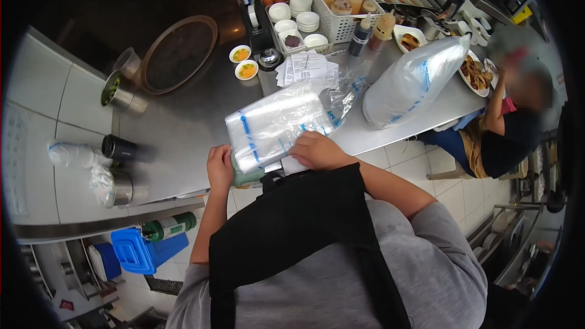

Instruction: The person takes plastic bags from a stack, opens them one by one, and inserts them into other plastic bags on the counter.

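A flat stack of clear plastic bags (277,118) with blue print lies near the front edge of the steel counter. My right hand (317,151) has its fingers curled onto the stack's near edge, gripping the plastic. At the stack's left corner, my left hand (220,167) is closed against a green cloth-like piece (247,175), partly hidden under the bags. A loose crinkled bag end (347,100) spreads from the stack's right side. Standing to the right is a tall, full-looking clear plastic bag (408,88); its contents cannot be made out.
Two small cups of yellow soup (247,71) stand beyond the stack, near a call bell (269,59) and paper slips (304,68). Squeeze bottles (361,36) and white bowls (301,3) line the back. A round tray (180,54) lies left. A seated person (506,121) is at right.
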The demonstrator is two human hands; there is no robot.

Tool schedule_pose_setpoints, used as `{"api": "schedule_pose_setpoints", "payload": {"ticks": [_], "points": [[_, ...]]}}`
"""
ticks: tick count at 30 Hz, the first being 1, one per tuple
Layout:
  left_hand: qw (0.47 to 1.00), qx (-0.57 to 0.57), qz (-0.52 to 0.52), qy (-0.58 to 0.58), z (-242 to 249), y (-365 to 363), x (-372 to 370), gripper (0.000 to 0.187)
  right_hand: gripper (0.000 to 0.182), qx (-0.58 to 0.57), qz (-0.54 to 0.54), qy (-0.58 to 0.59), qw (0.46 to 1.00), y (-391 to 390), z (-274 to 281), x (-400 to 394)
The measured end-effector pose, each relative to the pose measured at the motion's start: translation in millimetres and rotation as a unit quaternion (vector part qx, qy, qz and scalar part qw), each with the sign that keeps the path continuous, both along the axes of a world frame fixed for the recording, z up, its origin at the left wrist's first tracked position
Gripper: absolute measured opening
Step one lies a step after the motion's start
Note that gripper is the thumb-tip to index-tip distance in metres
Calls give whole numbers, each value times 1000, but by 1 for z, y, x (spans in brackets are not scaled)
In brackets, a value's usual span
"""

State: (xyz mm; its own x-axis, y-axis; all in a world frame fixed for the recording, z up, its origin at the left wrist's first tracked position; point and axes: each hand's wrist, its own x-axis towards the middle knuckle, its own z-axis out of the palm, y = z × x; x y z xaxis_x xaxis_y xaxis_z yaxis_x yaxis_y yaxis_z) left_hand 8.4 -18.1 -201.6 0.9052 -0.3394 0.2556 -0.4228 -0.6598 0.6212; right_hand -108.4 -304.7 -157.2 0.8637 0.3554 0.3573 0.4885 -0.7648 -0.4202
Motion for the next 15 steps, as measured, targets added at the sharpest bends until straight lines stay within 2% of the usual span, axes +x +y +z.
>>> {"api": "schedule_pose_setpoints", "payload": {"ticks": [1, 2, 3, 5, 7, 8, 12, 14, 15], "points": [[997, -9, -15, -71, 8, -7, -3, 14, 17, -63, 23, 4, 998, 9, 1, 8], [989, -19, -30, -142, 16, -11, -4, 23, 17, -65, 14, 3, 998, 19, 1, 14], [989, -22, -37, -144, 21, -10, -3, 23, 23, -59, 14, 14, 998, 27, 0, 21], [956, 119, -216, -160, 27, -8, -2, 36, 29, -54, 8, 25, 998, 40, -8, 32], [958, 76, -247, -125, 20, -4, 7, 36, 42, -69, 29, 2, 997, 48, -22, 41], [957, 37, -273, -88, 23, -3, 12, 37, 42, -69, 26, 2, 997, 50, -19, 41], [961, 84, -260, -38, 47, -1, 28, 28, 57, -73, 17, 1, 997, 59, -6, 42], [946, 179, -230, -140, 65, -5, 32, 16, 62, -78, 12, 7, 997, 62, -5, 42], [945, 180, -233, -141, 70, -3, 33, 16, 67, -99, 5, 20, 995, 62, -5, 42]]}}
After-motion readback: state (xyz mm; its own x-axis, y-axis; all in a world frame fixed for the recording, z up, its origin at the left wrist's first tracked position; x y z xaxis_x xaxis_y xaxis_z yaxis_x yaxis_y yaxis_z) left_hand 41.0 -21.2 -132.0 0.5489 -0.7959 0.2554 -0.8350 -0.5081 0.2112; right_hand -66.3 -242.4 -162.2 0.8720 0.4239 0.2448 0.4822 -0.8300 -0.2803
